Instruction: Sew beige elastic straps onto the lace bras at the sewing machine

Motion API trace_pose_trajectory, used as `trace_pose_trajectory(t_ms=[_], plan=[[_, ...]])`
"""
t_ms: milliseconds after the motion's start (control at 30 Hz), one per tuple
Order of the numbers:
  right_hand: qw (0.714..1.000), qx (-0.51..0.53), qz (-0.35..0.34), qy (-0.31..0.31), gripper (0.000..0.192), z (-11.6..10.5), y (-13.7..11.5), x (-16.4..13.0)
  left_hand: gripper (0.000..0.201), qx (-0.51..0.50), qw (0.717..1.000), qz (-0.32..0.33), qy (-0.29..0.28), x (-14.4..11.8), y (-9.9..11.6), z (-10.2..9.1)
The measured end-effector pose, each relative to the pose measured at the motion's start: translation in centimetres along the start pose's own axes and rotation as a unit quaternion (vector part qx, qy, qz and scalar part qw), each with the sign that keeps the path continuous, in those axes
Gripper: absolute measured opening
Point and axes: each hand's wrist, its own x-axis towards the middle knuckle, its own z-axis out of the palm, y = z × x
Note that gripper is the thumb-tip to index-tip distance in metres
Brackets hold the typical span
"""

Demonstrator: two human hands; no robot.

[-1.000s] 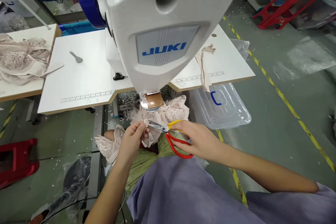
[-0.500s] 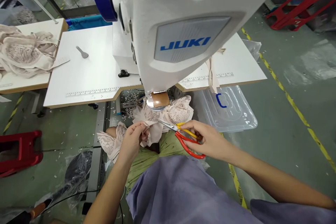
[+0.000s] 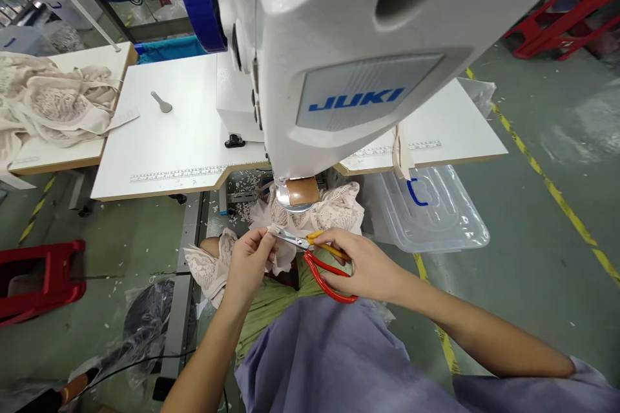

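My left hand (image 3: 249, 262) pinches the edge of a pale pink lace garment (image 3: 334, 210) that hangs below the head of a white JUKI sewing machine (image 3: 339, 58). My right hand (image 3: 368, 262) grips scissors (image 3: 322, 264) with one red and one yellow handle loop. Their steel blades point left and meet the fabric right at my left fingertips. More of the lace drapes over my lap on green trousers (image 3: 271, 300).
The white sewing table (image 3: 179, 142) carries a small grey tool (image 3: 162, 102). A heap of pink lace pieces (image 3: 48, 103) lies on the table at left. A clear plastic bin (image 3: 431, 210) stands on the floor at right, and a red stool (image 3: 41, 277) at left.
The scissors swung away to the right half a second ago and have come back left, blades now at the fabric held by my left hand. My view has shifted slightly.
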Motion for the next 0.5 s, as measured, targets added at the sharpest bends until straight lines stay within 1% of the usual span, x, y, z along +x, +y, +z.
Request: trace_pose_trajectory(t_ms=[100,267,367,500], plan=[[1.000,0.018,0.004,0.003,0.043,0.0,0.2,-0.2,0.037,0.006,1.000,0.003,0.012,-0.1,0.4,-0.2],[1.000,0.016,0.017,-0.003,0.042,0.3,-0.2,0.2,0.034,0.027,1.000,0.010,0.009,0.0,0.6,0.1],[1.000,0.023,0.022,-0.003,0.036,0.4,-0.5,0.8,0.032,0.038,0.999,0.015,0.015,0.0,0.5,0.2],[0.999,0.032,0.029,-0.021,0.031,0.1,-0.5,1.3,0.032,0.040,0.999,0.017,0.027,-0.1,0.6,0.1]])
